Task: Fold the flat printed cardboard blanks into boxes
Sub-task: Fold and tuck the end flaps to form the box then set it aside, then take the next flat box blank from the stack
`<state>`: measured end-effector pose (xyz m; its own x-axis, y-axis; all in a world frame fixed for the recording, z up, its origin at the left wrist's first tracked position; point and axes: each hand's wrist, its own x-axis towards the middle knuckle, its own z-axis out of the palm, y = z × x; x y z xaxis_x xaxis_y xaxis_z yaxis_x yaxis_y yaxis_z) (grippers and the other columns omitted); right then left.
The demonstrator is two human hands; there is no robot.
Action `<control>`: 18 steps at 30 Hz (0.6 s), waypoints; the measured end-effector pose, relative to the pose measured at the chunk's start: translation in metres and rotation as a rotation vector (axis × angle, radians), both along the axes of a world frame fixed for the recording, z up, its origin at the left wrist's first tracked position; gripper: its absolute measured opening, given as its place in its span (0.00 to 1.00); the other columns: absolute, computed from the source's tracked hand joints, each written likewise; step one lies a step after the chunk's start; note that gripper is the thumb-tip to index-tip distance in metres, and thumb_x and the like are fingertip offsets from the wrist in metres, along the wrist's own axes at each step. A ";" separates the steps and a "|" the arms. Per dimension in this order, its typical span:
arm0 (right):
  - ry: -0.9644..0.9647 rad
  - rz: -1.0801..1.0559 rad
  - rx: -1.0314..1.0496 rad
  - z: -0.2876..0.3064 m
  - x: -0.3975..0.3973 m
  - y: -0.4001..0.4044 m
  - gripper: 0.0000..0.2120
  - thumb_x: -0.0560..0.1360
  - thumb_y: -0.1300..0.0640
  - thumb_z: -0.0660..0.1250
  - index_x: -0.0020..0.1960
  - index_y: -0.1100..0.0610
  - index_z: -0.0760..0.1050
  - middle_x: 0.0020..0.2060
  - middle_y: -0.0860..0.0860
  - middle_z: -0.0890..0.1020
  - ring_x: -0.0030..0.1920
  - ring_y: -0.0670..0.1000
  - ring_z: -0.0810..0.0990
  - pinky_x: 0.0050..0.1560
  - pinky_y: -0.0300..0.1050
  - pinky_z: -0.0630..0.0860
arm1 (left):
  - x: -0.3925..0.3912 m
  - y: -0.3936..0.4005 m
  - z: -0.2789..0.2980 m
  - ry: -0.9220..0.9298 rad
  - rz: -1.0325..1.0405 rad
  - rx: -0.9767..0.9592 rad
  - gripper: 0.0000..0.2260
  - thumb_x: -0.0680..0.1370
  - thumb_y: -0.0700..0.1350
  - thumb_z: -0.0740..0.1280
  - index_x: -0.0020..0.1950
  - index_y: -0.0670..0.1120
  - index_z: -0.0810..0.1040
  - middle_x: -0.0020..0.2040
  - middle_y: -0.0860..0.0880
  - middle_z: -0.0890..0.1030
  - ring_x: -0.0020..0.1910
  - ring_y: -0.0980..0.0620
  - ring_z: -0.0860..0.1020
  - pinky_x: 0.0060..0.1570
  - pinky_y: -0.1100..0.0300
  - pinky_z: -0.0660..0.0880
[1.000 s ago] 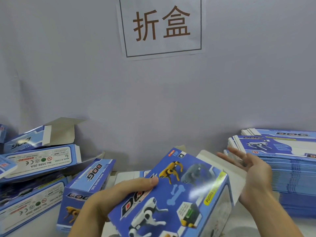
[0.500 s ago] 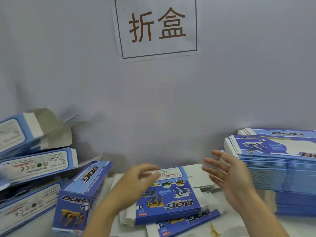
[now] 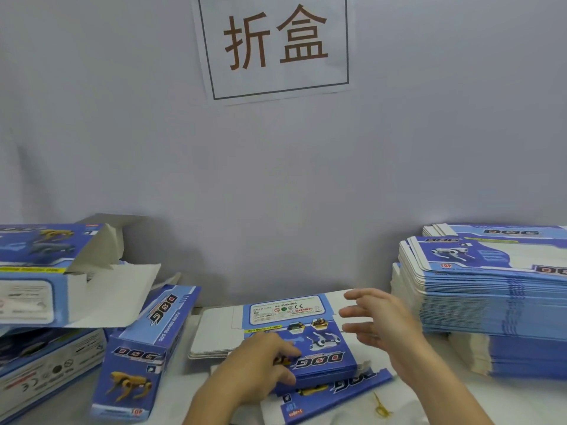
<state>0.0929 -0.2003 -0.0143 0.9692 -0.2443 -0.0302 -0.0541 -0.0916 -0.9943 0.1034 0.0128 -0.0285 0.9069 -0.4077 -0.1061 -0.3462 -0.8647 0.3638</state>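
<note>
A small pile of flat blue printed blanks (image 3: 294, 326) lies on the table in front of me, the top one showing a robot dog and the word DOG. My left hand (image 3: 260, 363) rests on the near edge of that top blank, fingers bent down onto it. My right hand (image 3: 377, 320) hovers just right of the pile with fingers spread and holds nothing. Another flat blank (image 3: 337, 394) sticks out underneath, nearer to me. A folded box (image 3: 147, 348) lies on the table to the left of the pile.
A tall stack of flat blanks (image 3: 491, 302) fills the right side. Folded boxes (image 3: 46, 286) with open flaps are heaped at the left. A yellow rubber band (image 3: 380, 406) lies on the white table. A grey wall with a paper sign (image 3: 273, 44) stands close behind.
A second ago both hands held a folded box; it now lies on the heap at the left. My left hand has come down onto the top blank, and the right hand hovers beside the pile.
</note>
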 end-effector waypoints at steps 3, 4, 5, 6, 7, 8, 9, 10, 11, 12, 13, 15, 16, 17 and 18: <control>-0.016 -0.025 -0.006 0.000 -0.001 -0.001 0.13 0.83 0.60 0.58 0.50 0.52 0.81 0.35 0.48 0.86 0.40 0.54 0.87 0.46 0.52 0.82 | 0.003 0.002 -0.002 -0.026 -0.012 -0.012 0.21 0.81 0.48 0.68 0.73 0.55 0.73 0.70 0.52 0.74 0.59 0.57 0.69 0.57 0.61 0.71; -0.023 -0.032 -0.006 0.001 -0.001 -0.001 0.13 0.83 0.60 0.58 0.50 0.52 0.81 0.35 0.48 0.86 0.41 0.54 0.87 0.46 0.52 0.82 | 0.004 0.003 -0.003 -0.032 -0.014 -0.016 0.20 0.81 0.48 0.68 0.73 0.55 0.73 0.70 0.52 0.74 0.59 0.56 0.69 0.57 0.60 0.72; -0.027 -0.037 -0.005 0.001 -0.002 -0.002 0.13 0.83 0.61 0.58 0.50 0.52 0.81 0.35 0.48 0.87 0.41 0.54 0.87 0.45 0.51 0.82 | 0.004 0.004 -0.003 -0.035 -0.014 -0.019 0.20 0.81 0.48 0.68 0.73 0.55 0.74 0.69 0.52 0.74 0.59 0.56 0.70 0.57 0.61 0.72; -0.029 -0.042 -0.005 0.001 -0.002 -0.001 0.13 0.83 0.61 0.58 0.50 0.52 0.81 0.36 0.49 0.87 0.42 0.55 0.86 0.44 0.51 0.81 | 0.003 0.004 -0.003 -0.033 -0.014 -0.019 0.19 0.81 0.48 0.68 0.72 0.55 0.74 0.69 0.52 0.75 0.59 0.56 0.70 0.56 0.61 0.72; -0.030 -0.044 -0.005 0.001 -0.002 -0.001 0.13 0.83 0.61 0.58 0.50 0.53 0.81 0.36 0.49 0.87 0.42 0.55 0.86 0.44 0.51 0.81 | 0.003 0.005 -0.004 -0.044 -0.014 -0.016 0.18 0.81 0.47 0.68 0.71 0.55 0.75 0.68 0.51 0.76 0.59 0.55 0.71 0.56 0.61 0.72; -0.030 -0.044 -0.004 0.001 -0.002 -0.001 0.13 0.83 0.61 0.58 0.50 0.53 0.81 0.36 0.49 0.87 0.42 0.56 0.86 0.44 0.51 0.81 | 0.004 0.006 -0.005 -0.068 -0.007 -0.020 0.16 0.82 0.46 0.66 0.70 0.54 0.77 0.67 0.51 0.77 0.59 0.54 0.73 0.56 0.61 0.72; -0.030 -0.042 -0.004 0.001 -0.002 -0.001 0.13 0.83 0.61 0.59 0.50 0.53 0.81 0.36 0.49 0.87 0.42 0.56 0.87 0.45 0.52 0.81 | 0.005 0.007 -0.005 -0.108 0.013 -0.029 0.14 0.82 0.44 0.65 0.67 0.53 0.79 0.66 0.52 0.78 0.60 0.54 0.74 0.57 0.61 0.74; -0.028 -0.041 -0.003 0.001 -0.003 -0.001 0.13 0.83 0.61 0.59 0.50 0.53 0.81 0.36 0.49 0.87 0.41 0.55 0.87 0.46 0.53 0.82 | 0.005 0.008 -0.005 -0.145 0.045 -0.049 0.13 0.83 0.43 0.64 0.66 0.53 0.80 0.65 0.52 0.79 0.60 0.54 0.76 0.59 0.60 0.75; -0.028 -0.041 -0.003 0.001 -0.002 0.000 0.13 0.83 0.61 0.59 0.50 0.53 0.81 0.35 0.49 0.87 0.41 0.55 0.87 0.47 0.53 0.82 | 0.006 0.009 -0.006 -0.155 0.068 -0.088 0.14 0.82 0.45 0.66 0.67 0.53 0.79 0.65 0.53 0.79 0.60 0.55 0.76 0.59 0.60 0.75; -0.027 -0.040 -0.005 0.001 -0.003 0.000 0.13 0.82 0.61 0.59 0.50 0.53 0.81 0.35 0.49 0.87 0.41 0.55 0.87 0.47 0.54 0.82 | 0.006 0.010 -0.008 -0.135 0.079 -0.131 0.17 0.80 0.49 0.69 0.69 0.55 0.77 0.66 0.54 0.78 0.60 0.57 0.76 0.59 0.61 0.75; -0.027 -0.039 -0.007 0.001 -0.002 0.000 0.13 0.82 0.61 0.59 0.50 0.53 0.81 0.35 0.49 0.87 0.41 0.55 0.87 0.47 0.53 0.82 | 0.006 0.011 -0.009 -0.103 0.077 -0.154 0.23 0.77 0.53 0.72 0.72 0.56 0.74 0.67 0.55 0.77 0.61 0.57 0.75 0.58 0.62 0.75; -0.027 -0.035 -0.010 0.000 -0.002 0.001 0.12 0.83 0.61 0.59 0.50 0.53 0.81 0.35 0.48 0.87 0.40 0.54 0.87 0.45 0.51 0.81 | 0.005 0.011 -0.010 -0.050 0.050 -0.119 0.28 0.74 0.57 0.74 0.72 0.56 0.72 0.68 0.55 0.75 0.61 0.57 0.74 0.58 0.60 0.76; -0.027 -0.034 -0.012 0.000 -0.002 0.001 0.12 0.83 0.61 0.59 0.50 0.53 0.81 0.35 0.48 0.86 0.40 0.53 0.86 0.43 0.50 0.81 | 0.004 0.010 -0.009 -0.047 0.034 -0.090 0.26 0.75 0.56 0.74 0.71 0.56 0.74 0.68 0.54 0.75 0.60 0.57 0.73 0.58 0.59 0.77; -0.027 -0.032 -0.015 0.000 -0.002 0.001 0.12 0.83 0.61 0.59 0.50 0.52 0.81 0.35 0.48 0.86 0.40 0.53 0.86 0.42 0.48 0.81 | 0.005 0.010 -0.009 -0.045 0.020 -0.071 0.23 0.76 0.56 0.73 0.70 0.55 0.75 0.68 0.53 0.75 0.61 0.56 0.73 0.58 0.59 0.76; -0.027 -0.032 -0.017 -0.001 -0.002 0.001 0.12 0.83 0.61 0.59 0.50 0.52 0.81 0.35 0.48 0.86 0.40 0.54 0.86 0.41 0.48 0.81 | 0.006 0.009 -0.010 -0.043 0.010 -0.063 0.22 0.77 0.55 0.71 0.70 0.54 0.75 0.69 0.52 0.75 0.62 0.55 0.73 0.58 0.59 0.76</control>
<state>0.0912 -0.1997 -0.0153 0.9613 -0.2755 0.0000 -0.0307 -0.1071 -0.9938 0.1090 0.0222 -0.0384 0.9141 -0.4034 -0.0418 -0.3540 -0.8440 0.4029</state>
